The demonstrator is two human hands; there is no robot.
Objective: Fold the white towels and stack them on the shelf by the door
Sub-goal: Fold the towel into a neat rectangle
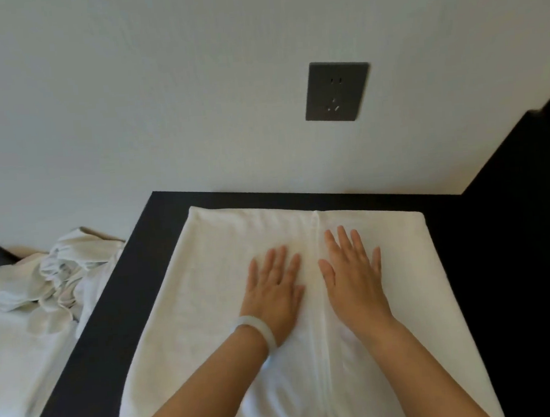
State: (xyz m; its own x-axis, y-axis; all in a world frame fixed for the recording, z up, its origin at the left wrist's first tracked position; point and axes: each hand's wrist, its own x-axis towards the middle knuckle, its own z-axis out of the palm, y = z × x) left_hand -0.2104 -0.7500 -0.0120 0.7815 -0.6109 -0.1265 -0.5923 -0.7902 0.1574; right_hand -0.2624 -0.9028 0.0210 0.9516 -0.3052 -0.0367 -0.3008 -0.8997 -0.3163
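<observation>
I see both hands, left (275, 289) and right (351, 276), spread flat, pressing a folded white towel (183, 314) on a dark surface (110, 303).

White towel (208, 296) spread flat on dark surface (116, 303); side flaps folded inward, edges meeting along centre line. Crumpled white towels (58, 274) heaped left of surface.

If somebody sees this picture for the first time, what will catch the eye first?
First the left hand and right hand, pressed flat side by side on the white towel spread over the dark table. Then the grey socket on the pale wall above, and the crumpled white laundry at the left.
</observation>
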